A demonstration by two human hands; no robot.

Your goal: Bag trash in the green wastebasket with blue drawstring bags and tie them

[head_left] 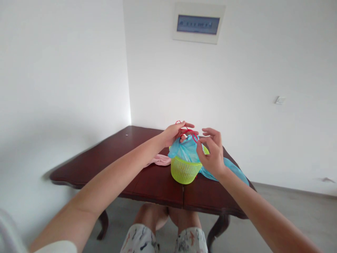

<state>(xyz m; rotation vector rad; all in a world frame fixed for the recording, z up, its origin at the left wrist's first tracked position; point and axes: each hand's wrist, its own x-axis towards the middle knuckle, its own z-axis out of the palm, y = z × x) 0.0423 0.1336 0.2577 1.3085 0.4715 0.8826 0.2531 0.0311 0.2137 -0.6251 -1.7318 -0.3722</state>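
We hold the red cord (195, 136) with the right hand (212, 151), its thumb and index finger pinched together at the cord and the other fingers loosely curled. Our left hand (177, 133) has its fingers extended toward the right, with the cord looped about them; we cannot tell whether this hand is closed on it. Directly below and between the hands, we find the light blue bag (187, 153), gathered at the cord and seated in the mouth of the green basket (185, 171). The basket stands upright on the bench (92, 161), perforated wall toward us. Below and left of the left hand lies a folded pink cloth (162, 160), near the basket. Below and right of the right hand, a second blue bag (235, 170) lies flat, partly hidden by our forearm. Farther out, above both hands, a wall panel (196, 24) is mounted.
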